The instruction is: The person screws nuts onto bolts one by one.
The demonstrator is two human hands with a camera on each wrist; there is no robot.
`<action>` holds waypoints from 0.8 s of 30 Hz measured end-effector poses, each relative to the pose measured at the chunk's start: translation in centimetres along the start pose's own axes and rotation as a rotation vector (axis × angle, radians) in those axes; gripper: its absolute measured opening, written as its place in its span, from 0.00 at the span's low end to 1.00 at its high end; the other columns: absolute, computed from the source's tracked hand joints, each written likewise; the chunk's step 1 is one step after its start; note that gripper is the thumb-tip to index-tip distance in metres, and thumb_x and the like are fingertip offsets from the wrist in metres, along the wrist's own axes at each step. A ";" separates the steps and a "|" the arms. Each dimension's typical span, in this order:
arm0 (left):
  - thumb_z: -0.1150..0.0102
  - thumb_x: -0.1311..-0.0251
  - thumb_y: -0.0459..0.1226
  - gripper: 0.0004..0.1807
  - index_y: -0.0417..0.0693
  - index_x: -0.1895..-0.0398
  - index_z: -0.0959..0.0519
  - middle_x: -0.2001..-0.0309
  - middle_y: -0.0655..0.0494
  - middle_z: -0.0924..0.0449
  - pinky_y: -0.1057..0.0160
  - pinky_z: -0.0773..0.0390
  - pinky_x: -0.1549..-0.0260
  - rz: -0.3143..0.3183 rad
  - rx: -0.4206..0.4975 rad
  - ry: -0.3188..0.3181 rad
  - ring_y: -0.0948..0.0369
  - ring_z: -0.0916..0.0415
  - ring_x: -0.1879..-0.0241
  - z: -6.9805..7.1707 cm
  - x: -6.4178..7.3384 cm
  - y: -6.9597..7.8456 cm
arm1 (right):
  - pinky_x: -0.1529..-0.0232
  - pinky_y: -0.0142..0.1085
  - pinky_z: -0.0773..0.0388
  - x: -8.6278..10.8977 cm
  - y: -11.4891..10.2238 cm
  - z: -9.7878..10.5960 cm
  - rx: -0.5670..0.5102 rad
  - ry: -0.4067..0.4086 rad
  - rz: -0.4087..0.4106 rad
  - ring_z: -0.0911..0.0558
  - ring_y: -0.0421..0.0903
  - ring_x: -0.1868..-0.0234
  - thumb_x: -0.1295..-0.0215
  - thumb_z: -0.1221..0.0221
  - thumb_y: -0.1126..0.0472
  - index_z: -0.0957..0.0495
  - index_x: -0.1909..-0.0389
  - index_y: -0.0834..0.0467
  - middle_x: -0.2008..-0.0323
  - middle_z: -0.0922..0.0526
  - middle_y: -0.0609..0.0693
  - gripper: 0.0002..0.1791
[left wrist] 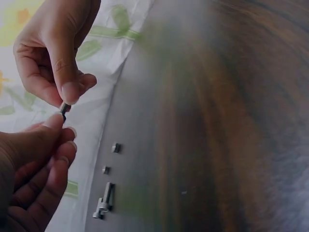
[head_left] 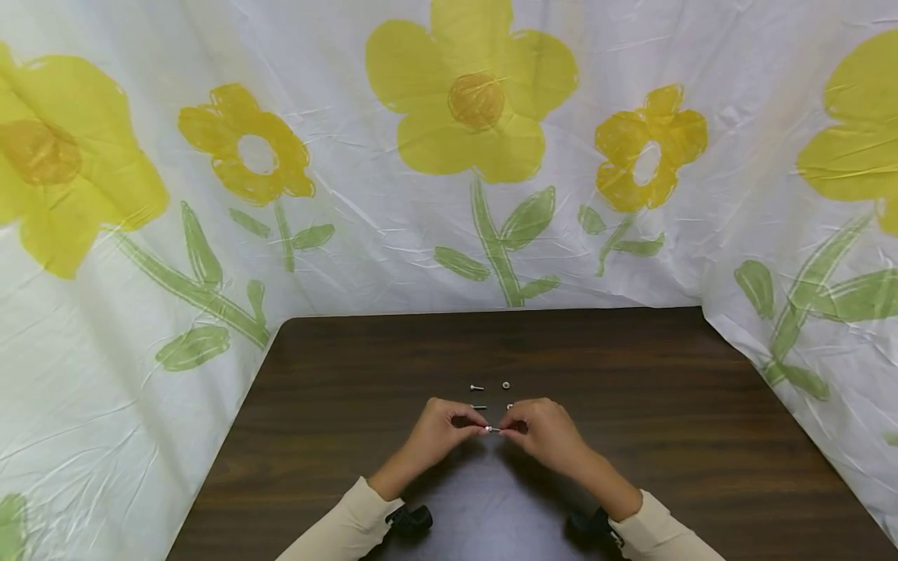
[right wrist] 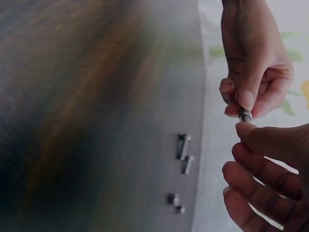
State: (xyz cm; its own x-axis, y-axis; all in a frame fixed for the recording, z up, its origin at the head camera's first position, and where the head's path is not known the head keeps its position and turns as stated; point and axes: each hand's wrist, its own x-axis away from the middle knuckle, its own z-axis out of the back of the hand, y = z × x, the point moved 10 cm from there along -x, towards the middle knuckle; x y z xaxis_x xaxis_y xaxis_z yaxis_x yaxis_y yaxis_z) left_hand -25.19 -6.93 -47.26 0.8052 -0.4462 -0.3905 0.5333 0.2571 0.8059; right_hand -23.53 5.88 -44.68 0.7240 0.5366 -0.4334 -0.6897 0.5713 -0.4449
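Observation:
A small silvery bolt (head_left: 493, 429) is held level between both hands, above the dark table. My left hand (head_left: 436, 433) pinches its head end between thumb and fingertips. From the other side, my right hand (head_left: 550, 433) pinches the shank end. In the left wrist view the bolt (left wrist: 64, 108) bridges the two sets of fingertips. The right wrist view shows its metal (right wrist: 245, 115) just below the left thumb. Whether a nut sits within the right fingertips cannot be seen. Beyond the hands lie two bolts (head_left: 477, 387) and two nuts (head_left: 506, 385).
The brown wood-grain table (head_left: 337, 366) carries the loose hardware close beyond the hands. A white curtain (head_left: 393, 257) printed with yellow flowers hangs round the table's back and sides. Dark wrist straps (head_left: 410, 520) sit at the cream sleeves (head_left: 351, 522).

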 end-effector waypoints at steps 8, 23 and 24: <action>0.26 0.46 0.27 0.02 0.39 0.70 0.11 0.70 0.53 0.12 0.72 0.20 0.73 0.102 -0.034 -0.069 0.73 0.20 0.72 -1.6 0.5 -1.3 | 0.73 0.31 0.23 0.7 1.0 -1.7 0.052 -0.053 -0.058 0.23 0.30 0.73 0.48 0.24 0.64 0.13 0.75 0.49 0.74 0.15 0.36 0.08; 0.25 0.48 0.29 0.02 0.42 0.72 0.10 0.72 0.55 0.11 0.76 0.23 0.75 0.137 -0.130 -0.132 0.76 0.22 0.73 -3.0 0.8 -2.2 | 0.72 0.34 0.22 1.2 1.9 -3.3 0.024 -0.122 -0.087 0.21 0.28 0.72 0.49 0.24 0.62 0.11 0.76 0.47 0.73 0.13 0.35 0.07; 0.25 0.48 0.29 0.02 0.42 0.72 0.10 0.72 0.55 0.12 0.75 0.23 0.75 0.134 -0.129 -0.133 0.76 0.22 0.73 -3.1 0.8 -2.2 | 0.72 0.34 0.22 1.3 2.0 -3.4 0.023 -0.124 -0.093 0.21 0.28 0.72 0.49 0.24 0.62 0.11 0.76 0.48 0.73 0.13 0.35 0.06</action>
State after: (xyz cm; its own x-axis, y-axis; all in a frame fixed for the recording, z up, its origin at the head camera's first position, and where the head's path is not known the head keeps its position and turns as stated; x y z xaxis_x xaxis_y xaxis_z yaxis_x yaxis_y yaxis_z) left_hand -24.93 -5.23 -50.69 0.8344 -0.5077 -0.2146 0.4594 0.4255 0.7797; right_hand -24.00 5.56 -48.77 0.7811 0.5526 -0.2906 -0.6205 0.6355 -0.4595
